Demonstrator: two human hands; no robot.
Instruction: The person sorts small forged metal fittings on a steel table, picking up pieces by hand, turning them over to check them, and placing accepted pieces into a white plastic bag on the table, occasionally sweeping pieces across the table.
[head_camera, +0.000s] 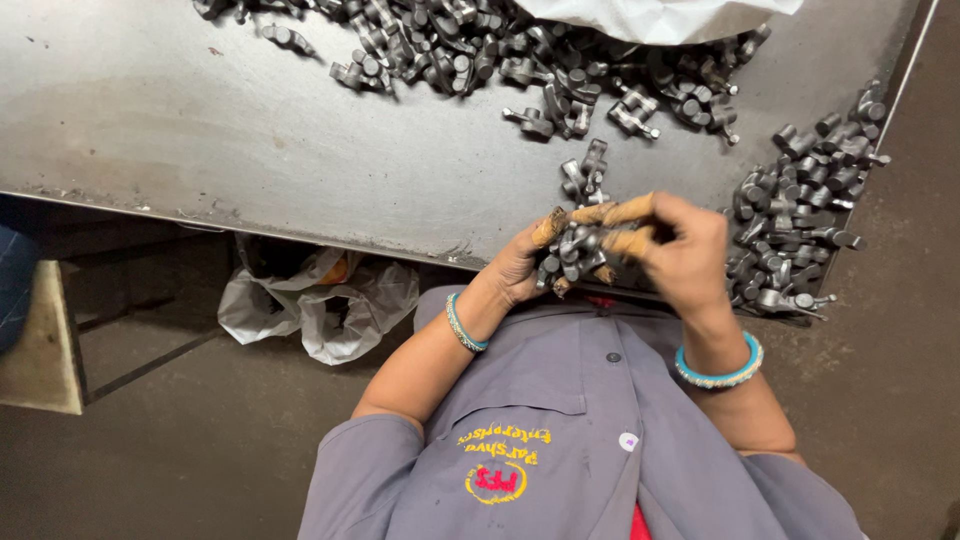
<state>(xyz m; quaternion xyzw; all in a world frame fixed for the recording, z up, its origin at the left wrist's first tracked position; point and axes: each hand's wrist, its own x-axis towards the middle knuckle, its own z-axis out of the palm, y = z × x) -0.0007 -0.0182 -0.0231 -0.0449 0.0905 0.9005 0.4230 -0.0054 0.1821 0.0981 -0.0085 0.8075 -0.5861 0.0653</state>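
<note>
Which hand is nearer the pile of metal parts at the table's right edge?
Right. The right hand sits just beside that pile; the left hand is further off, on the far side of the handful of parts both hands hold.

- Single head-worn view, looking steeply down over the wearer's chest and grey work shirt at 6 o'clock.
- Camera faces the flat grey metal tabletop, which fills 10 to 2 o'clock.
- Close range: the hands sit near centre; the dark floor shows at 8 o'clock.
- No second view shares the scene.
</note>
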